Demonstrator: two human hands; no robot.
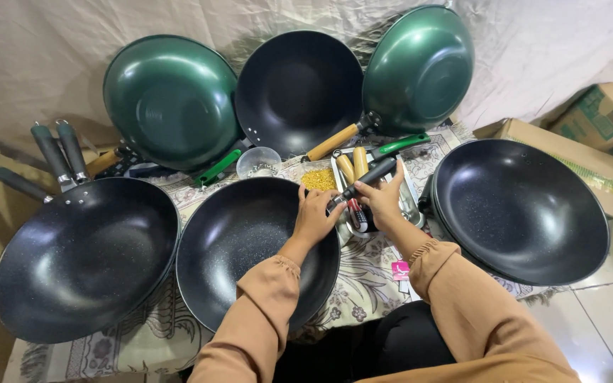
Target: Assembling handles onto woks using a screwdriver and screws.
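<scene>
Setting: patterned cloth [363,298] covered a low surface, with a pale draped sheet [51,64] behind.
Landmark: black wok [250,248] sat nearest the person.
Left hand [315,216]: reached over that wok's far rim, fingers curled at the base of a black handle [370,176], seemingly steadying it.
Right hand [383,200]: just right of the wok, closed around the same handle from below.
Tray [411,195]: beyond the wok's right rim, holding spare handles within reach.
Farther back: green wok [172,99] leaned on the sheet for display.
</scene>
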